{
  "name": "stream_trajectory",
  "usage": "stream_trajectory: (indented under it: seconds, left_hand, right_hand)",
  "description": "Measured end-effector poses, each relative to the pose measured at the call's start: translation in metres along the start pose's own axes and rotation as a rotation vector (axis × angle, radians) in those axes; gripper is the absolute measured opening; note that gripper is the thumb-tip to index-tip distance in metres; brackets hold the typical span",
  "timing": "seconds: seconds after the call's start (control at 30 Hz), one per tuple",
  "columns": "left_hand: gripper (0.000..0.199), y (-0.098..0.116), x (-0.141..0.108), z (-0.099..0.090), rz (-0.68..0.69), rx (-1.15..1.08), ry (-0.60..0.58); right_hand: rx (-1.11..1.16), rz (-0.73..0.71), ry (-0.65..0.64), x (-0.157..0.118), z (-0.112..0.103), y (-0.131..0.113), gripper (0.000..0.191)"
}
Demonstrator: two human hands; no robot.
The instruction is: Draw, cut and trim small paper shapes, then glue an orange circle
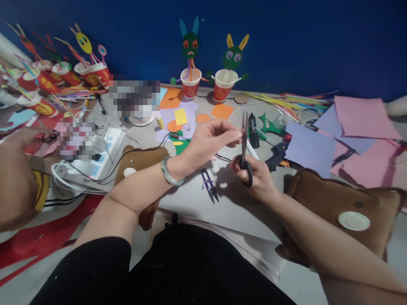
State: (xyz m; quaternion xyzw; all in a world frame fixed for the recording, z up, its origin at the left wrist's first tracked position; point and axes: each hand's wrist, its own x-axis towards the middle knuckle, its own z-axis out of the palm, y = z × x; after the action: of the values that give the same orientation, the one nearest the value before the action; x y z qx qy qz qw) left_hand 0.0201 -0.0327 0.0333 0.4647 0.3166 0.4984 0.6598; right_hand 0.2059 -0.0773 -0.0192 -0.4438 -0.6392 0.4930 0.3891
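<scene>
Black-handled scissors (pixel 244 146) point upward in my right hand (pixel 260 178), whose fingers are through the handle loops. Their blades stand slightly apart. My left hand (pixel 211 137), with a bangle on its wrist, pinches thumb and forefinger right beside the blades. Whatever lies in that pinch is too small or hidden to make out. Below, between my hands, purple thread snips (pixel 209 184) rest on the white table (pixel 187 203). Green paper scraps (pixel 182 147) and a purple sheet (pixel 163 120) with orange and yellow pieces lie beyond my left hand.
Two red paper cups (pixel 190 87) with green paper-faced figures stand at the back. A black marker (pixel 253 130), a black glue gun (pixel 276 156) and coloured sheets (pixel 310 146) lie to the right. A power strip (pixel 108 154) and another person's hand (pixel 38 137) are on the left.
</scene>
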Motion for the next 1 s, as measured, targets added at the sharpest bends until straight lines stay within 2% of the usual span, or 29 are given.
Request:
stream_trajectory:
  seconds: [0.47,0.63,0.8,1.0]
  left_hand:
    - [0.043,0.0006,0.0024,0.0014,-0.014,-0.028,0.038]
    - [0.058,-0.0002,0.004,0.0019,-0.033,-0.057,0.034]
    - [0.05,0.005,-0.0008,0.002,-0.054,0.038,-0.012]
    - [0.049,0.0021,-0.0006,-0.0001,-0.013,0.028,-0.014]
  right_hand:
    - [-0.018,-0.014,0.002,0.0001,0.0005,-0.0016,0.071]
    - [-0.018,-0.012,0.011,0.0001,0.0008,-0.0012,0.072]
    - [-0.001,-0.001,0.022,-0.0004,0.0003,-0.0009,0.071]
    - [-0.017,-0.022,0.017,0.0003,0.0,-0.002,0.072]
